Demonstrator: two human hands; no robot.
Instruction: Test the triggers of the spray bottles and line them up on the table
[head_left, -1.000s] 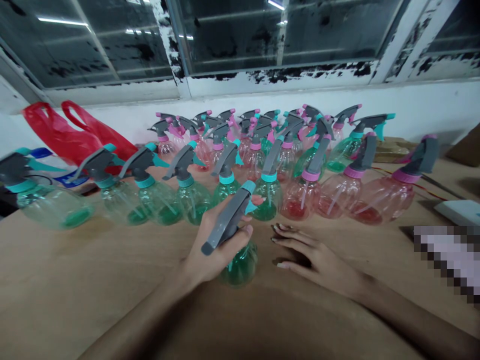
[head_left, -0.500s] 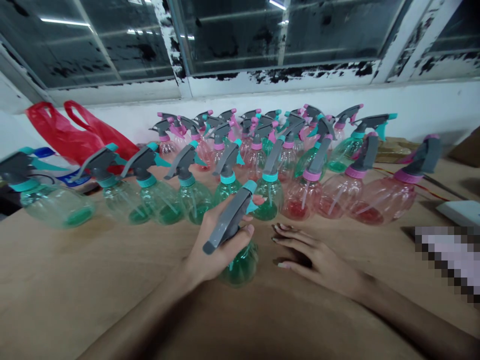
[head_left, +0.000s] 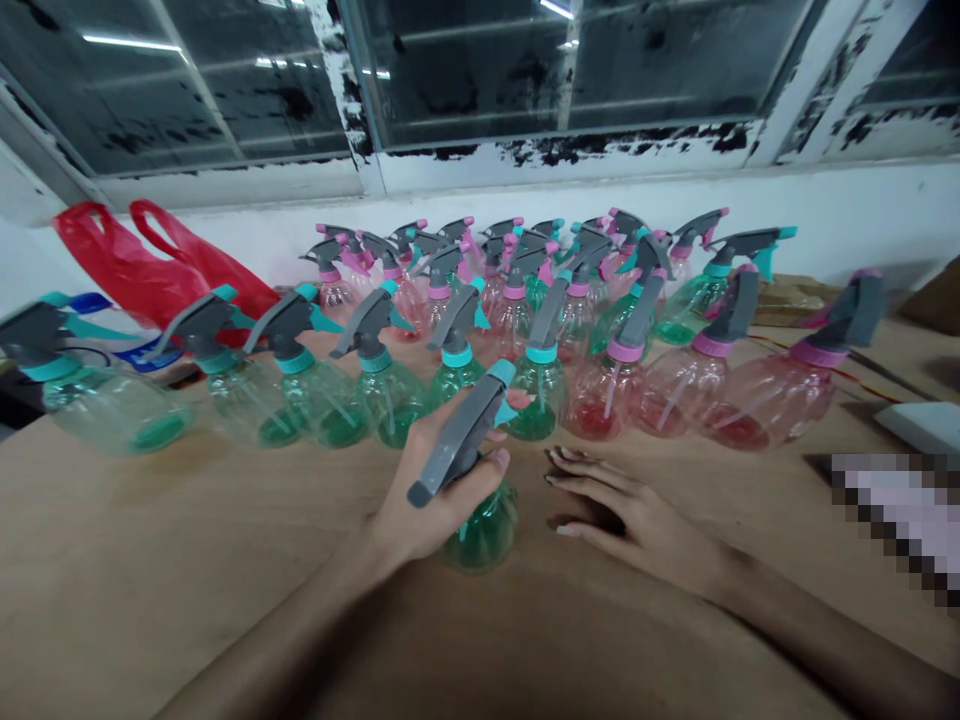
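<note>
My left hand is wrapped round the neck of a green spray bottle with a grey and teal trigger head. The bottle stands on the wooden table in front of me, its collar hidden by my fingers. To its right, my right hand lies on the table, fingers stretched toward the bottle but apart from it, holding nothing. Just behind stands a row of spray bottles: green ones such as this green bottle at left and centre, and pink ones such as this pink bottle at right.
More pink and green spray bottles crowd the back, near the wall. A red plastic bag sits at the back left. At the right are a white box, a blurred-out item and a thin cable. Windows rise behind.
</note>
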